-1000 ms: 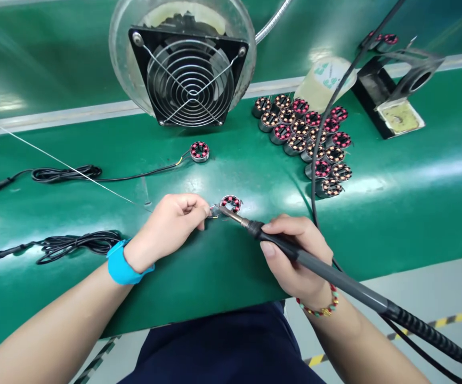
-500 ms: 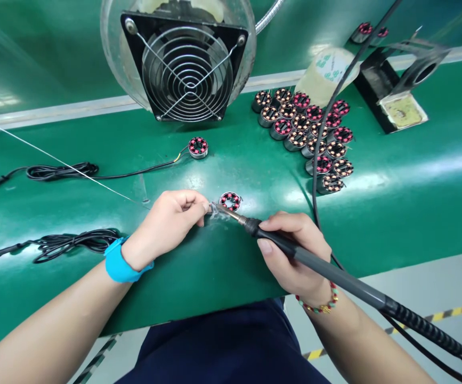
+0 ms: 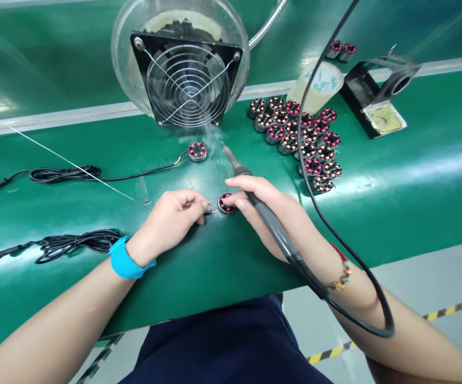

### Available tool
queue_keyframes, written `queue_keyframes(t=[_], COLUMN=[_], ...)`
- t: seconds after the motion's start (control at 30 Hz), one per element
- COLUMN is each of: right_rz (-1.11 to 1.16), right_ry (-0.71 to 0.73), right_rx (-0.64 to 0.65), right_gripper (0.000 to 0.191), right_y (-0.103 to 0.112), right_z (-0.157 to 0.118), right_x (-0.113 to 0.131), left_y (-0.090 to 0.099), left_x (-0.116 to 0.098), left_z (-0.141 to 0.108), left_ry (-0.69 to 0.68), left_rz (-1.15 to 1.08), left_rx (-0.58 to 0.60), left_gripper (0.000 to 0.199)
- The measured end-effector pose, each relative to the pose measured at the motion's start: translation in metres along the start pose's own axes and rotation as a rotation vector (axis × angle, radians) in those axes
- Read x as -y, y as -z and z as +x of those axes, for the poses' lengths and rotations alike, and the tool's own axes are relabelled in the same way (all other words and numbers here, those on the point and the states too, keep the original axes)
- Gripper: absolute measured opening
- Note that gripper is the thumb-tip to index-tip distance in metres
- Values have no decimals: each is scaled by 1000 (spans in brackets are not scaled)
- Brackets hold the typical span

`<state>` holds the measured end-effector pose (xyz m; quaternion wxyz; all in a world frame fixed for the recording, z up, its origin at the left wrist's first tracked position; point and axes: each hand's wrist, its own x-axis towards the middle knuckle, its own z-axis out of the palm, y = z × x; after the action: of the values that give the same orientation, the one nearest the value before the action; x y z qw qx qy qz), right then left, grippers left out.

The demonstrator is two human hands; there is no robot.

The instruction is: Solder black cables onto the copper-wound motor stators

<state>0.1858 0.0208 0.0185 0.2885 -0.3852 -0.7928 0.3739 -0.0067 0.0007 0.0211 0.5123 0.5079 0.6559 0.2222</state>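
My left hand (image 3: 180,217) pinches the end of a black cable, its thin wire tips (image 3: 210,207) poking out at the fingertips. Just right of them lies a ring-shaped coil with red windings (image 3: 226,203). A finger and thumb of my right hand (image 3: 268,210) reach to that coil's right side. The same hand holds a soldering iron (image 3: 273,224), its tip pointing up and away toward the fan, with faint smoke near it. A bundled black cable (image 3: 79,242) lies left of my left wrist.
A fan with a wire guard (image 3: 191,88) stands at the back. Near it lies a wired coil (image 3: 197,151). Several coils (image 3: 289,144) are grouped at the right, beside a tape roll (image 3: 321,85) and an iron stand (image 3: 385,98). The iron's cord hangs across the right side.
My right hand has swung the iron's tip up and away from the wire tips, and its fingers have come to the coil. Smoke now shows by the fan. My left hand has barely moved.
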Motion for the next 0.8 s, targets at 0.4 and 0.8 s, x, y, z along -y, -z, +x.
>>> queue_keyframes(t=[0.4,0.8], right_rz=[-24,-120], right_ry=[83,282], right_rx=[7,-112], right_gripper=[39,45], right_y=[-35,-32], right_z=[16,10], right_x=[-21,-20], left_y=[-2,-3], left_x=[13,19], left_z=[1,0], left_ry=[-125,-176], left_rz=[39,-122], left_rx=[-48,-72], left_gripper=[18,3])
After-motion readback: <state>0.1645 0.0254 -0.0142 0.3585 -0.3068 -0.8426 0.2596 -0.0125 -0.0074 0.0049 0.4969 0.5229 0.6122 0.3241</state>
